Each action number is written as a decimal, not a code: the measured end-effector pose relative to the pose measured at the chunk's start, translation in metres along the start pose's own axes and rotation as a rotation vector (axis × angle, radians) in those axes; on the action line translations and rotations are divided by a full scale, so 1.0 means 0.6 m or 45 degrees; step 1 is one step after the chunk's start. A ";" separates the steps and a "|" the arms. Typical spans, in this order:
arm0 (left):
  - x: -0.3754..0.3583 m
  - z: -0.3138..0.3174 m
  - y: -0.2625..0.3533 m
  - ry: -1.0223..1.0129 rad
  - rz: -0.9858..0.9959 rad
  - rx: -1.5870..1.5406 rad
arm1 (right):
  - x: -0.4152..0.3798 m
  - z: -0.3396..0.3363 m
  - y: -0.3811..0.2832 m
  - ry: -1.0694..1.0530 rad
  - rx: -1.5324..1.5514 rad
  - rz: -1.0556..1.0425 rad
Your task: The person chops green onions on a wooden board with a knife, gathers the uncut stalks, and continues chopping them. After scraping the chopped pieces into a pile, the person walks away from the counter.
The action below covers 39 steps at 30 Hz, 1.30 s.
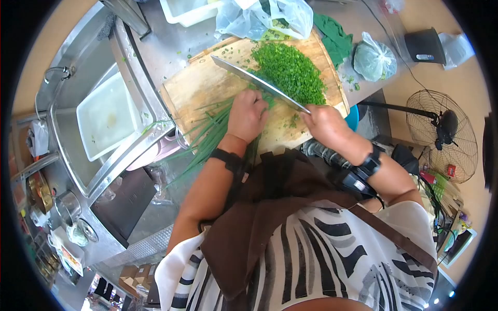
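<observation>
My right hand (328, 126) is wrapped round the handle of a long knife (259, 83), whose blade slants up to the left across the wooden cutting board (179, 93). Under the fingers of my left hand (248, 115), curled close to the blade, lies a bunch of long green onions (211, 127). Their stalks trail down to the left past the board's edge. A heap of chopped green onions (290, 72) covers the upper right of the board, beyond the blade. The cut ends beneath my left fingers are partly hidden.
At the left a steel sink (67, 140) holds a white tub (106, 116). Behind the board lie a plastic bag (264, 18) and a green cloth (332, 36). A tied bag (374, 58) sits at the right, and a wire-caged fan (441, 132) stands farther right.
</observation>
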<state>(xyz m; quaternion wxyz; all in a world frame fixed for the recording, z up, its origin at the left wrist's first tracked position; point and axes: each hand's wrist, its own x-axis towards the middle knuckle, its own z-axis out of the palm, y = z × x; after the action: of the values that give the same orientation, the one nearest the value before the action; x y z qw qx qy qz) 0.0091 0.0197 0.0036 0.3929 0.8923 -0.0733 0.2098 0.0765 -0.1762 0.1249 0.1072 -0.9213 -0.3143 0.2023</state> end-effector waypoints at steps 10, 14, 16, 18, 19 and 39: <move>0.010 -0.003 0.007 -0.062 -0.079 0.057 | 0.046 0.042 -0.005 -0.123 -0.040 0.033; 0.012 -0.007 0.006 -0.074 -0.074 0.051 | 0.064 0.044 -0.011 -0.006 0.075 0.007; 0.012 -0.006 0.004 -0.042 -0.032 0.045 | 0.043 0.035 -0.003 0.038 0.060 0.003; 0.005 -0.006 0.001 -0.031 -0.030 0.030 | 0.013 0.019 0.000 0.061 0.077 0.000; 0.004 -0.006 0.001 -0.006 -0.013 0.024 | -0.010 -0.002 -0.007 0.050 0.081 0.007; -0.003 -0.013 -0.003 -0.049 0.015 -0.032 | -0.031 -0.024 -0.017 -0.031 -0.013 0.076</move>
<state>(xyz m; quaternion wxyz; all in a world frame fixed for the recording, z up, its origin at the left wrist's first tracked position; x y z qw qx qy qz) 0.0058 0.0269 0.0063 0.4015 0.8907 -0.0888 0.1940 0.0639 -0.1809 0.1469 0.0926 -0.9283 -0.2889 0.2150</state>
